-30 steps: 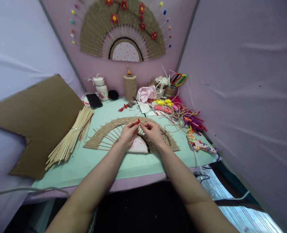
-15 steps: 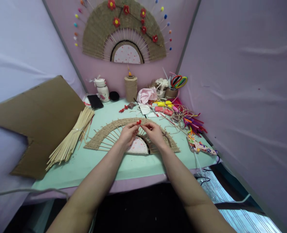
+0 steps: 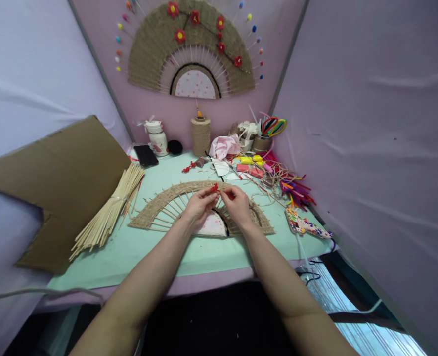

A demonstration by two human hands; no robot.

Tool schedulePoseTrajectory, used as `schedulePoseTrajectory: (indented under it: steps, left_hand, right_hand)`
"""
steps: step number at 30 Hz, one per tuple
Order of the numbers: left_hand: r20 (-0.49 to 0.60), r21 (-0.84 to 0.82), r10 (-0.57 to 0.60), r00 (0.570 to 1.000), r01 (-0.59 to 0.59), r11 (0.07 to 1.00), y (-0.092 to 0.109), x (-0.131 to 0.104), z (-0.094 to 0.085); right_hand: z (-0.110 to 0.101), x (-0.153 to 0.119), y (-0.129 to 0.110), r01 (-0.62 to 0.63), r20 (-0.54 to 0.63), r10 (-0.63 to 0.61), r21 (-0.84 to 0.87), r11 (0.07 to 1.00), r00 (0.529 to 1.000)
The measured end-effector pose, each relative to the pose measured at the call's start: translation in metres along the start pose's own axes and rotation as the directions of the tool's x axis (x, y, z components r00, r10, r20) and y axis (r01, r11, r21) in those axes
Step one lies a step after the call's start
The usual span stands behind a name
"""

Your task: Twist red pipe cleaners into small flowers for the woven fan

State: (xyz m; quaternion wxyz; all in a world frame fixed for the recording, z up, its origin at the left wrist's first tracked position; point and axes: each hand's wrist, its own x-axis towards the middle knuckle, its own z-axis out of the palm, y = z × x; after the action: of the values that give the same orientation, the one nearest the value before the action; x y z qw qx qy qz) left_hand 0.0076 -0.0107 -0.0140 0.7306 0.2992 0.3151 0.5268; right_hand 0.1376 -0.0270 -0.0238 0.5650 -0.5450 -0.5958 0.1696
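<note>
Between my fingertips, above the woven fan, is a small red piece (image 3: 214, 187). My left hand (image 3: 201, 206) pinches it from the left. My right hand (image 3: 236, 203) is closed at the piece's right side, its thumb and forefinger pressed together close to the left fingertips, with a bit of red showing at them. Beneath both hands the woven fan (image 3: 159, 201) lies flat on the green table, with thin sticks, a brown woven band and a white dotted half-circle (image 3: 212, 225), partly covered by my left hand.
Bundled sticks (image 3: 109, 210) and brown cardboard (image 3: 66, 183) lie left. Behind are a phone (image 3: 146, 155), a bottle (image 3: 156, 138), a twine spool (image 3: 200, 136) and pink cloth (image 3: 224, 147). Pipe cleaners (image 3: 296, 192) and a patterned glue gun (image 3: 306, 226) lie right. A finished fan (image 3: 145, 59) hangs on the wall.
Both hands have shifted slightly to the right and their fingertips are closer together around the red piece. The view has tilted a little; the fan on the table stays in place.
</note>
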Motion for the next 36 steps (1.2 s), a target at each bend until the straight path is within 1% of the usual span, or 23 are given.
schedulePoseTrajectory:
  steps: [4, 7, 9, 12, 14, 16, 17, 19, 20, 21, 22, 25, 27, 31, 33, 36]
  left_hand:
    - [-0.072, -0.062, 0.064, 0.995, -0.068, 0.996, -0.008, 0.0, 0.003]
    - [-0.124, -0.05, 0.12, 0.985, -0.127, 0.991, -0.009, 0.001, 0.003]
    - [-0.139, -0.043, 0.147, 0.979, -0.154, 0.987, -0.008, 0.002, 0.003]
    - [-0.12, -0.005, 0.167, 0.979, -0.169, 0.986, -0.007, 0.003, 0.001]
    - [-0.089, 0.082, 0.177, 0.98, -0.17, 0.982, -0.006, 0.003, -0.002]
    - [-0.04, 0.242, 0.202, 0.978, -0.187, 0.952, -0.004, 0.003, -0.005]
    - [-0.002, 0.343, 0.227, 0.974, -0.213, 0.915, -0.003, 0.003, -0.007]
    - [0.093, 0.528, 0.277, 0.956, -0.283, 0.801, -0.001, 0.003, -0.009]
    - [0.136, 0.585, 0.286, 0.949, -0.31, 0.749, 0.0, 0.003, -0.009]
    - [0.169, 0.613, 0.277, 0.946, -0.321, 0.722, 0.001, 0.002, -0.009]
    - [0.188, 0.616, 0.253, 0.949, -0.314, 0.722, 0.001, 0.002, -0.009]
    - [0.198, 0.54, 0.166, 0.966, -0.249, 0.804, -0.002, 0.001, -0.007]
    - [0.196, 0.479, 0.154, 0.968, -0.232, 0.847, -0.005, 0.0, -0.005]
    - [0.176, 0.383, 0.153, 0.973, -0.211, 0.9, -0.006, -0.003, 0.001]
    - [0.154, 0.321, 0.117, 0.981, -0.161, 0.933, -0.005, -0.006, 0.005]
    - [0.141, 0.182, 0.038, 0.989, -0.063, 0.981, -0.002, -0.01, 0.009]
  right_hand:
    - [0.002, -0.002, -0.004, 0.017, 0.023, -0.017, -0.011, 1.0, 1.0]
    - [0.003, -0.002, -0.005, -0.005, 0.067, 0.002, 0.043, 0.999, 0.998]
    - [0.003, -0.001, -0.003, -0.043, 0.09, 0.035, 0.092, 0.995, 0.995]
    - [0.003, 0.001, 0.0, -0.095, 0.101, 0.082, 0.134, 0.986, 0.992]
    - [0.002, 0.002, 0.002, -0.106, 0.086, 0.096, 0.128, 0.986, 0.992]
    - [0.0, 0.004, 0.003, -0.092, 0.056, 0.086, 0.111, 0.99, 0.995]
    - [-0.001, 0.004, 0.003, -0.077, 0.039, 0.073, 0.103, 0.992, 0.997]
    - [-0.003, 0.004, 0.002, -0.046, 0.013, 0.045, 0.086, 0.995, 0.999]
    - [-0.004, 0.004, 0.002, -0.033, 0.005, 0.032, 0.077, 0.997, 0.999]
    - [-0.004, 0.004, 0.001, -0.024, 0.001, 0.024, 0.069, 0.997, 1.0]
    - [-0.005, 0.004, 0.001, -0.019, -0.001, 0.02, 0.064, 0.998, 1.0]
    - [-0.006, 0.004, -0.001, -0.022, -0.006, 0.023, 0.057, 0.998, 1.0]
    - [-0.007, 0.004, -0.002, -0.023, -0.015, 0.023, 0.053, 0.998, 1.0]
    - [-0.006, 0.004, -0.001, -0.009, -0.019, 0.01, 0.04, 0.999, 1.0]
    - [-0.006, 0.005, 0.0, -0.005, -0.031, 0.006, 0.03, 1.0, 0.999]
    - [-0.006, 0.006, 0.004, -0.007, -0.065, 0.008, 0.013, 1.0, 0.998]
